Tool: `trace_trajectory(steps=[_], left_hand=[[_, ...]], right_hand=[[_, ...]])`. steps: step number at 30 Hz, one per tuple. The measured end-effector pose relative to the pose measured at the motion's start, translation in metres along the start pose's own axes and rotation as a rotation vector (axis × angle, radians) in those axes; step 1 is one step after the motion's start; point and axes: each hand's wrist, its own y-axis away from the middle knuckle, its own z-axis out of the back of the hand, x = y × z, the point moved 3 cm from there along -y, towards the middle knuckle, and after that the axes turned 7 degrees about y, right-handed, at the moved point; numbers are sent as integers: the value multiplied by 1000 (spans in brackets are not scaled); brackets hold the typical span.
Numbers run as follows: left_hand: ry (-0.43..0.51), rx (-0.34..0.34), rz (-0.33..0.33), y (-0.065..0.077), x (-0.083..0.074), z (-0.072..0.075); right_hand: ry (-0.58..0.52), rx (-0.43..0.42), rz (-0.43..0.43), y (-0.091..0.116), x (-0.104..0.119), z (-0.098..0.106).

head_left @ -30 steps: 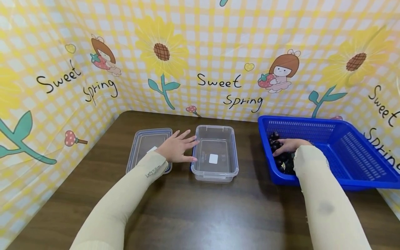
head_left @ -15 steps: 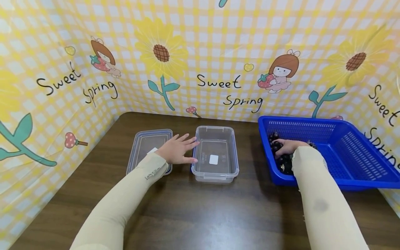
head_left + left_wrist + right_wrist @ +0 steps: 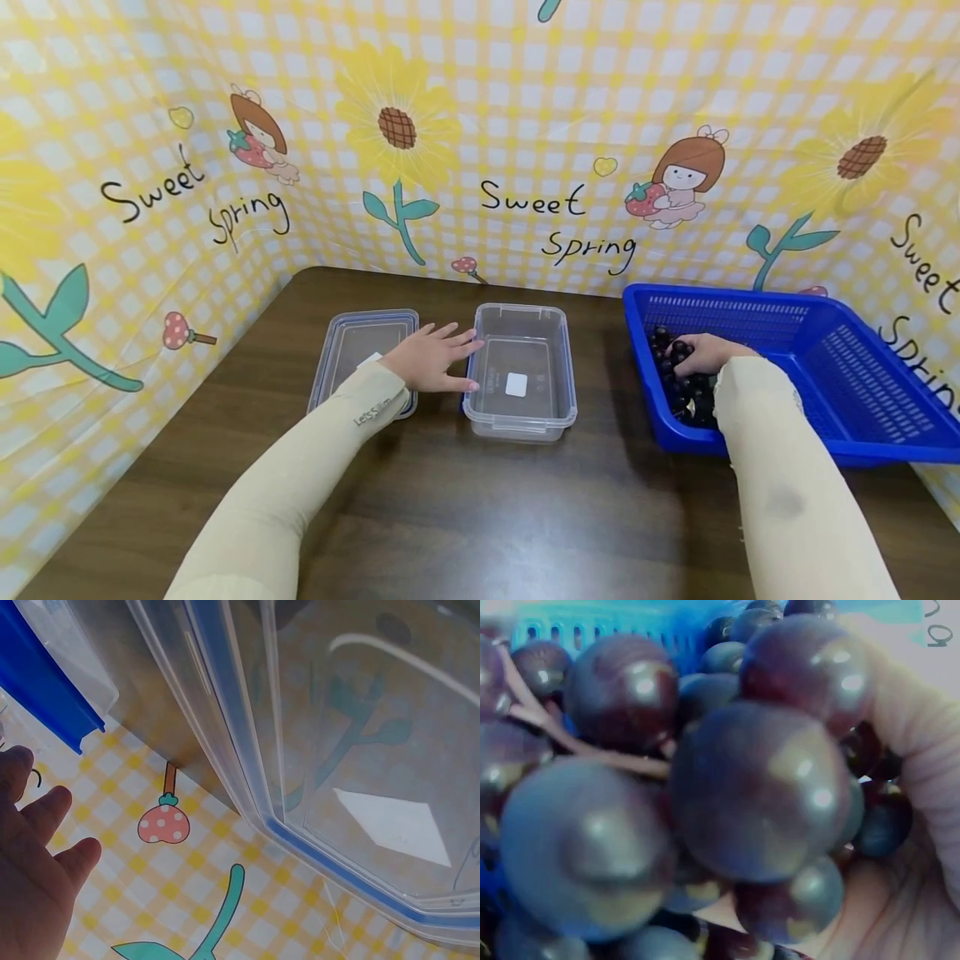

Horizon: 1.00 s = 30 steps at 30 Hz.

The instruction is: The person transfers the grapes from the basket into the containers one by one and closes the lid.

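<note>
My left hand (image 3: 429, 360) spreads its straight fingers over the gap between a clear plastic food box (image 3: 520, 422) and its lid (image 3: 351, 346). Its fingertips meet the box's left rim. The lid, edged with a blue seal, lies partly under my left wrist; the lid (image 3: 367, 750) fills much of the left wrist view. Inside a blue plastic basket (image 3: 641, 392), my right hand (image 3: 708, 354) grips a bunch of dark purple grapes (image 3: 677, 390). In the right wrist view, the fingers curl around the grapes (image 3: 757, 791), and part of a stem shows. The grapes hide some fingers.
A brown wooden table (image 3: 480, 517) holds everything. Yellow checked cloth (image 3: 420, 50) rises at the back and both sides. The basket stands near the right edge, its right part bare. A white label (image 3: 516, 384) shows at the bottom of the box.
My right hand has shifted slightly right in the basket, and its fingers have drawn in on the grapes. The left hand stays at the box's rim. The head view has shifted a little.
</note>
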Motion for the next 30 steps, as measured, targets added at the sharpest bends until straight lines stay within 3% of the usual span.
trace_trajectory(steps=[6, 12, 20, 27, 30], left_hand=[[3, 4, -2, -3, 0, -1], [23, 3, -8, -4, 1, -2], [90, 34, 23, 0, -2, -2], [-12, 17, 33, 0, -3, 1], [-14, 9, 22, -1, -3, 3]], right_hand=[[13, -73, -22, 11, 3, 13], [-109, -83, -60, 25, 17, 26], [-112, -166, -36, 38, 34, 46], [-181, -161, -87, 48, 47, 60], [-233, -137, -122, 52, 51, 62]])
